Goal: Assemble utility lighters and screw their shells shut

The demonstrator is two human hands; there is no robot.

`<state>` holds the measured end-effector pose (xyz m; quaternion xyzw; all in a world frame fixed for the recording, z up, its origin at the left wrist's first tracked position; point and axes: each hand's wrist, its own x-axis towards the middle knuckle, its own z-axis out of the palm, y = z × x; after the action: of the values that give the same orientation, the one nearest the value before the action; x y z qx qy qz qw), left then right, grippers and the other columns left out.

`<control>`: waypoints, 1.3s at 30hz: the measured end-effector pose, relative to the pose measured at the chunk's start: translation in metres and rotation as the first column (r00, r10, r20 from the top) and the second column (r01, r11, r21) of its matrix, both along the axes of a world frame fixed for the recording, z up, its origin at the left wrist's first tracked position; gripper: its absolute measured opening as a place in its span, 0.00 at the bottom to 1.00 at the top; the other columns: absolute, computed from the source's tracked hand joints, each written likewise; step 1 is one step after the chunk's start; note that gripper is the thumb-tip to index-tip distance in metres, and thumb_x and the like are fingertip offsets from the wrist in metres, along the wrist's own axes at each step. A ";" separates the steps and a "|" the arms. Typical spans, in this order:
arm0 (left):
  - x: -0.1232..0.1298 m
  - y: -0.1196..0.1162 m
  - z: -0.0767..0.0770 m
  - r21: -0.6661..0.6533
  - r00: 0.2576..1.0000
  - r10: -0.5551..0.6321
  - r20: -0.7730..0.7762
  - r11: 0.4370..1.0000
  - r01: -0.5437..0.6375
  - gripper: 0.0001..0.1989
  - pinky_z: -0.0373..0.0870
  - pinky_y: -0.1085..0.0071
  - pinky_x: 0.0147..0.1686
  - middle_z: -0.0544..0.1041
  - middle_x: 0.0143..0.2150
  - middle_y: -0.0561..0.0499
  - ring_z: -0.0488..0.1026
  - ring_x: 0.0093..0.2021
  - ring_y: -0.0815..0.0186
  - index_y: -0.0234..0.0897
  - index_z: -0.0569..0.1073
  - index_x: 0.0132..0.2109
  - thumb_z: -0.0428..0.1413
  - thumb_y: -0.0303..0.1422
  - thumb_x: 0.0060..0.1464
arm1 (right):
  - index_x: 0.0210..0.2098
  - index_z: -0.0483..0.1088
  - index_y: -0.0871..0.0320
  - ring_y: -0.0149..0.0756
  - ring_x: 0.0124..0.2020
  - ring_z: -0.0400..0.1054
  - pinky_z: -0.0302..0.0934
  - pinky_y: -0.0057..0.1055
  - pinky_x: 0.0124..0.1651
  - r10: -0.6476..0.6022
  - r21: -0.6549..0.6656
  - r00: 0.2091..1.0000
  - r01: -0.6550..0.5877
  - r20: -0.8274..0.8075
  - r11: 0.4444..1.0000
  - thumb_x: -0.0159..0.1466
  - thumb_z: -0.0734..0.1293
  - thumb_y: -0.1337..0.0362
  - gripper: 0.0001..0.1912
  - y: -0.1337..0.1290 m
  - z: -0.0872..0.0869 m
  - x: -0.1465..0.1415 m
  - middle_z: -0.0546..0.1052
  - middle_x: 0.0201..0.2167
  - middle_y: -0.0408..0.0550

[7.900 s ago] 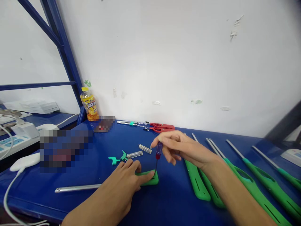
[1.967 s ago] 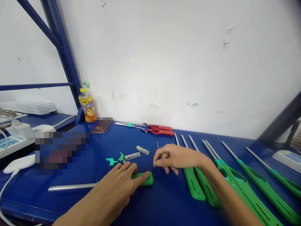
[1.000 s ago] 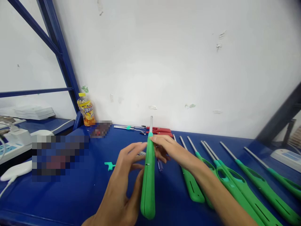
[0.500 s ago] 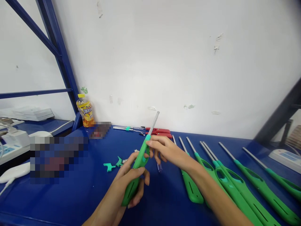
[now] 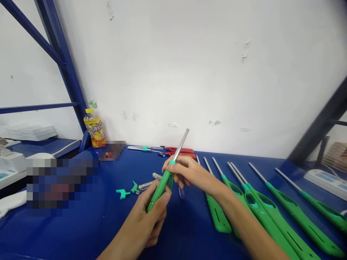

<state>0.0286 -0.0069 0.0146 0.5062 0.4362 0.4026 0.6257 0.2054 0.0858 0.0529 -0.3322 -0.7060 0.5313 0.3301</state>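
A green long-nosed lighter (image 5: pixel 164 180) with a metal tube is held tilted above the blue table, its tube pointing up and away to the right. My left hand (image 5: pixel 153 211) wraps round the lower part of its handle. Around the collar where tube meets handle, my right hand (image 5: pixel 187 169) closes with thumb and fingers. Just beyond my left hand lie small teal plastic parts (image 5: pixel 123 194) and clear-and-metal pieces (image 5: pixel 145 185). A clear purplish part (image 5: pixel 181 192) rests below my right hand, partly hidden.
Several green lighters (image 5: pixel 218 215) lie in a row on the right of the blue table (image 5: pixel 81 231). Red lighter casings (image 5: pixel 181 150) and metal tubes with wires (image 5: pixel 139 148) lie by the wall. A drink bottle (image 5: pixel 94 128) stands back left; a power strip (image 5: pixel 326 182) sits far right.
My left hand has shifted its hold on the lighter, whose handle has turned to show its narrow side. My right hand stays at the collar. The whole view has shifted slightly.
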 end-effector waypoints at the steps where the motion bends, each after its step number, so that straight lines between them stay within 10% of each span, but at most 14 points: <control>1: 0.000 -0.001 0.000 0.005 1.000 -0.006 -0.001 1.000 0.006 0.26 0.37 0.79 0.17 0.53 0.26 0.65 0.40 0.20 0.77 0.46 0.63 0.46 0.58 0.62 0.63 | 0.43 0.75 0.58 0.25 0.21 0.66 0.52 0.23 0.22 0.001 -0.002 1.000 -0.001 -0.002 1.000 0.68 0.70 0.52 0.14 0.000 0.001 0.000 0.71 0.22 0.36; 19: 0.000 0.005 -0.003 -0.054 0.996 -0.012 0.094 0.998 0.017 0.26 0.40 0.81 0.16 0.58 0.24 0.65 0.43 0.16 0.78 0.46 0.66 0.53 0.64 0.55 0.60 | 0.41 0.75 0.58 0.25 0.19 0.65 0.52 0.23 0.21 -0.008 0.016 1.000 0.008 0.009 1.000 0.70 0.69 0.42 0.23 0.003 -0.005 -0.001 0.71 0.21 0.37; 31: -0.001 0.006 -0.006 -0.069 0.991 -0.089 0.100 0.993 0.097 0.28 0.40 0.81 0.16 0.59 0.24 0.64 0.44 0.16 0.78 0.45 0.68 0.56 0.65 0.56 0.59 | 0.38 0.71 0.56 0.24 0.16 0.49 0.43 0.25 0.19 -0.269 -0.006 0.932 0.276 -0.244 0.961 0.64 0.66 0.29 0.33 0.013 -0.005 -0.001 0.58 0.18 0.31; 39: -0.004 0.006 -0.008 -0.089 0.968 -0.113 0.226 0.987 0.136 0.29 0.51 0.81 0.16 0.64 0.27 0.60 0.48 0.17 0.76 0.41 0.69 0.58 0.50 0.60 0.68 | 0.31 0.64 0.53 0.24 0.16 0.43 0.39 0.25 0.19 -0.326 -0.027 0.900 0.333 -0.288 0.943 0.60 0.69 0.29 0.33 0.016 -0.008 0.001 0.52 0.16 0.29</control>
<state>0.0241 -0.0004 0.0066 0.4517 0.3519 0.3927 0.7197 0.2061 0.1018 0.0446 -0.3619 -0.5899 0.5023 0.5183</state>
